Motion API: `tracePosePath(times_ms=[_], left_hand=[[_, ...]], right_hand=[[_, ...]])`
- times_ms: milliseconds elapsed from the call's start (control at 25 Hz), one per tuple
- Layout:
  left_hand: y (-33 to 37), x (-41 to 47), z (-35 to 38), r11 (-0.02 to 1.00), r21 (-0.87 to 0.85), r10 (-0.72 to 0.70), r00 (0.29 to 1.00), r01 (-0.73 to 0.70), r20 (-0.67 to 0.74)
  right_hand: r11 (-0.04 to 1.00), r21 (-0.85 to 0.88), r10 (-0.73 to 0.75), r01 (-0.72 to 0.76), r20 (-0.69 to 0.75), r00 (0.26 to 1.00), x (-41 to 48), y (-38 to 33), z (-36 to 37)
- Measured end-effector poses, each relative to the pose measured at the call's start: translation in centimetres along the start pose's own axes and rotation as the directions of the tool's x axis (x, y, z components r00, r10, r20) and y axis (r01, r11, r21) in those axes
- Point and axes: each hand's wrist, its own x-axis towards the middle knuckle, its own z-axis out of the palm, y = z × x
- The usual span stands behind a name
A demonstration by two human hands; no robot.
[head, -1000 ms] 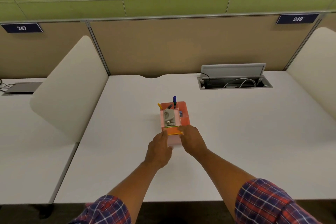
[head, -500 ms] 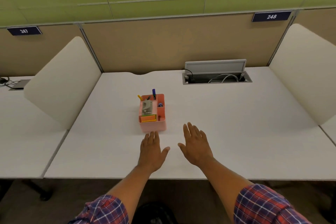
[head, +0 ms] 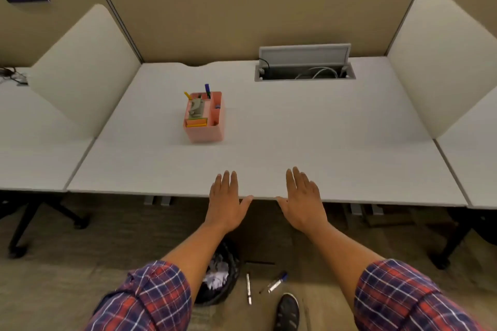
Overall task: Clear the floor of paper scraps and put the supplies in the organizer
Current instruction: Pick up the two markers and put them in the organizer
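left grip (head: 227, 201) flat, right grip (head: 302, 203) flat

1 head view — looking down, desk (head: 269, 142) near.

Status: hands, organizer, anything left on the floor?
Left hand, right hand open, empty, at desk edge. Organizer on desk, holding supplies. White pen and blue-capped marker on floor beside bin.
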Motion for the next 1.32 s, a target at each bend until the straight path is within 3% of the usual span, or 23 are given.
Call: tracePosePath(times_ms=[200,360,520,640,920,1120,1320], left_hand=[[-0.5,-6.4,5.2,0.998,-0.037,0.045,0.999,-0.044,0.007],[-2.3,-11.2,13.7,0.992,-0.119,0.039,0.998,-0.034,0.041],[-5.6,-15.1,24.5,0.987,-0.155,-0.019,0.992,0.039,0.125],[-8.3,-16.1,34.1,0.957,-0.217,-0.146,0.966,0.193,0.215],[-13.9,-11.0,56.2,0.814,-0.305,-0.396,0.855,0.495,0.334],[-18.4,-7.4,67.2,0.759,-0.341,-0.402,0.812,0.554,0.424],[-21.4,-4.4,73.2,0.758,-0.284,-0.473,0.795,0.587,0.378]], right_hand=[[0.996,0.053,0.072,-0.071,-0.012,0.997,-7.7,0.8,4.2],[0.984,0.097,0.146,-0.149,0.036,0.989,-13.1,2.0,11.7],[0.951,0.142,0.248,-0.276,0.186,0.951,-16.6,4.4,21.6],[0.884,0.234,0.316,-0.405,0.341,0.886,-18.0,6.7,31.3],[0.824,0.335,0.234,-0.457,0.534,0.813,-15.8,10.5,53.5],[0.81,0.295,0.246,-0.508,0.615,0.749,-11.4,12.6,65.1],[0.588,0.312,0.469,-0.746,0.621,0.628,-7.1,13.8,73.0]])
